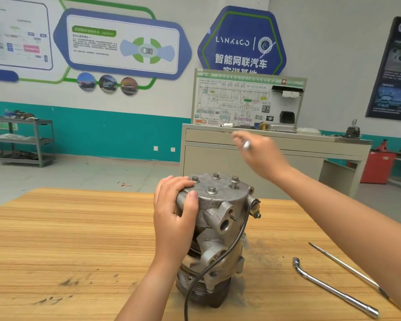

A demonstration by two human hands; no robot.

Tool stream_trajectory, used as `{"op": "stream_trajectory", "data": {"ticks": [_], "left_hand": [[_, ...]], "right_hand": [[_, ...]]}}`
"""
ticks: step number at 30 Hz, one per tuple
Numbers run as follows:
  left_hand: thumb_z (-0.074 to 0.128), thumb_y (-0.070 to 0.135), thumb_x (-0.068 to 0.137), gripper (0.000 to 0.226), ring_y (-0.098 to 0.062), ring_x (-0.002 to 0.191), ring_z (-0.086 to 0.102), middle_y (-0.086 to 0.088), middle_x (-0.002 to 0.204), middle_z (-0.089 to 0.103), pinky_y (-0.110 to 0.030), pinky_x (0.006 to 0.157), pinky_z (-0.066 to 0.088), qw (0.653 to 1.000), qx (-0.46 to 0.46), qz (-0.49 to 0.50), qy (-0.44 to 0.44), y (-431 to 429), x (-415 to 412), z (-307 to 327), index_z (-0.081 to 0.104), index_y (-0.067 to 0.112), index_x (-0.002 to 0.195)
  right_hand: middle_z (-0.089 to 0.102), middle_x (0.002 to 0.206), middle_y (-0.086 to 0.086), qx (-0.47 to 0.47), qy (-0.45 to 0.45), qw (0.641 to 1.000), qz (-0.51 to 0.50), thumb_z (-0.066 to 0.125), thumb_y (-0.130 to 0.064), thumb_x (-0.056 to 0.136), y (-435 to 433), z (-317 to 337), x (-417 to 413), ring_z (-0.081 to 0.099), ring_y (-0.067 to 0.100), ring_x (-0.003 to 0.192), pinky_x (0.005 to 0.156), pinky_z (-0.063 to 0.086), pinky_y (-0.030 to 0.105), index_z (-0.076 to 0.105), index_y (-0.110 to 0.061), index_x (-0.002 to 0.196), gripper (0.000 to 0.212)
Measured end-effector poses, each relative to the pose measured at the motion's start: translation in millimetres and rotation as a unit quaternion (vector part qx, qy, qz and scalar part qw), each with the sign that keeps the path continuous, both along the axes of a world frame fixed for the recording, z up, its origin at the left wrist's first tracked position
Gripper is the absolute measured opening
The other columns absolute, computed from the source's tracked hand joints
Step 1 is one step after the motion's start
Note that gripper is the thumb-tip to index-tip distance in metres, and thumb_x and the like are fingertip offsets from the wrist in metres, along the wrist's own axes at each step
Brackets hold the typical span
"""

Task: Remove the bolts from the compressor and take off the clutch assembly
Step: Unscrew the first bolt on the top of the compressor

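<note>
Four bolts [211,189] sit atop the compressor [218,218], stood on end on the desk [79,239]; the left hand [174,218] curls its fingers [171,184] over the rim to steady it, while the right hand [262,156] above pinches a small silvery piece [246,144].

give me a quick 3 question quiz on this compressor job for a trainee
1. True or false: the left hand grips the top of the compressor.
2. How many bolt heads show on the compressor's top plate?
3. Where is the L-shaped socket wrench? A fitted on a bolt; B lying on the table, right of the compressor; C on the floor.

Key: 1 true; 2 four; 3 B.
</note>
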State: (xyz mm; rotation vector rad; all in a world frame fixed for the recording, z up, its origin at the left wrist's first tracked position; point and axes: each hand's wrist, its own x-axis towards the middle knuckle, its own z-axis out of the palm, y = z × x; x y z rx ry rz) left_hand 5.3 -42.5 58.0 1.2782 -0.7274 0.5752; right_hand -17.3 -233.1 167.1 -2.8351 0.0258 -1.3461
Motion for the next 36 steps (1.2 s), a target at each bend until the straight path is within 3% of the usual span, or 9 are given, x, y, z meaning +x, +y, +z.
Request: {"op": "stream_trajectory", "data": {"ticks": [4,9,14,18,23,25,29,32,36], "left_hand": [[0.041,0.047,0.075,0.03,-0.005,0.112,0.048,0.025,0.1,0.056,-0.027,0.104,0.035,0.998,0.064,0.009,0.006,10,-6,9,0.06,0.028,0.089],[0.05,0.05,0.082,0.008,-0.005,0.096,0.057,0.027,0.091,0.059,-0.046,0.096,0.043,0.958,0.284,0.039,-0.018,32,-8,55,0.055,0.044,0.08],[0.05,0.04,0.093,0.038,-0.014,0.11,0.055,0.008,0.126,0.059,-0.04,0.095,0.044,0.815,0.561,0.032,-0.142,-12,-16,96,0.054,0.029,0.129],[0.056,0.026,0.092,0.022,-0.016,0.09,0.06,-0.001,0.105,0.069,-0.029,0.083,0.047,0.821,0.545,0.017,-0.167,-21,-10,111,0.069,0.014,0.107],[0.061,0.017,0.09,0.009,-0.003,0.074,0.061,0.01,0.082,0.065,-0.02,0.074,0.049,0.955,0.288,-0.009,-0.072,17,11,137,0.066,0.024,0.09],[0.065,0.016,0.087,0.011,0.002,0.068,0.06,0.016,0.078,0.063,-0.014,0.065,0.047,0.972,0.221,0.059,-0.06,51,29,121,0.064,0.027,0.085],[0.066,0.013,0.086,0.008,-0.01,0.077,0.06,0.009,0.082,0.06,-0.012,0.061,0.036,0.879,0.431,0.206,-0.006,117,60,3,0.068,0.015,0.093],[0.063,0.02,0.086,0.012,-0.011,0.087,0.061,0.011,0.09,0.062,-0.017,0.063,0.034,0.796,0.561,0.214,0.075,155,70,-82,0.058,0.031,0.084],[0.064,0.029,0.085,0.016,-0.007,0.082,0.059,0.013,0.096,0.064,-0.016,0.059,0.036,0.796,0.543,0.236,0.124,175,79,-102,0.053,0.039,0.078]], "right_hand": [[0.062,0.081,0.013,0.168,-0.096,0.98,-0.053,0.034,-0.022,0.1,-16,10,-34,0.056,0.03,0.077,0.064,0.033,0.034,0.057,0.0,0.097,0.032],[0.053,0.064,0.008,0.282,-0.004,0.959,-0.011,0.039,-0.024,0.099,4,-11,-69,0.049,0.025,0.059,0.054,0.037,0.031,0.058,0.002,0.1,0.032],[0.039,0.033,-0.017,0.416,0.098,0.9,0.084,0.048,-0.031,0.095,40,-50,-81,0.036,-0.003,0.03,0.032,0.025,0.008,0.066,-0.022,0.089,0.02],[0.032,0.032,-0.013,0.518,0.085,0.846,0.094,0.054,-0.039,0.09,42,-55,-84,0.021,0.005,0.033,0.034,0.016,0.015,0.064,-0.025,0.083,0.018],[0.033,0.033,-0.014,0.525,0.098,0.839,0.108,0.049,-0.039,0.092,44,-59,-87,0.023,0.003,0.031,0.034,0.019,0.016,0.06,-0.037,0.099,0.013],[0.036,0.031,-0.015,0.522,0.101,0.84,0.109,0.048,-0.038,0.093,46,-60,-87,0.024,0.002,0.029,0.031,0.019,0.016,0.054,-0.039,0.115,0.022],[0.041,0.03,-0.018,0.523,0.09,0.841,0.106,0.051,-0.039,0.091,49,-64,-85,0.026,0.003,0.027,0.03,0.021,0.016,0.049,-0.03,0.13,0.04],[0.04,0.031,-0.014,0.528,0.082,0.838,0.113,0.052,-0.042,0.088,48,-67,-86,0.025,0.003,0.03,0.032,0.022,0.017,0.053,-0.03,0.127,0.041],[0.036,0.032,-0.011,0.514,0.088,0.845,0.118,0.055,-0.047,0.084,44,-70,-87,0.025,0.004,0.031,0.032,0.022,0.016,0.046,-0.033,0.132,0.051]]}}
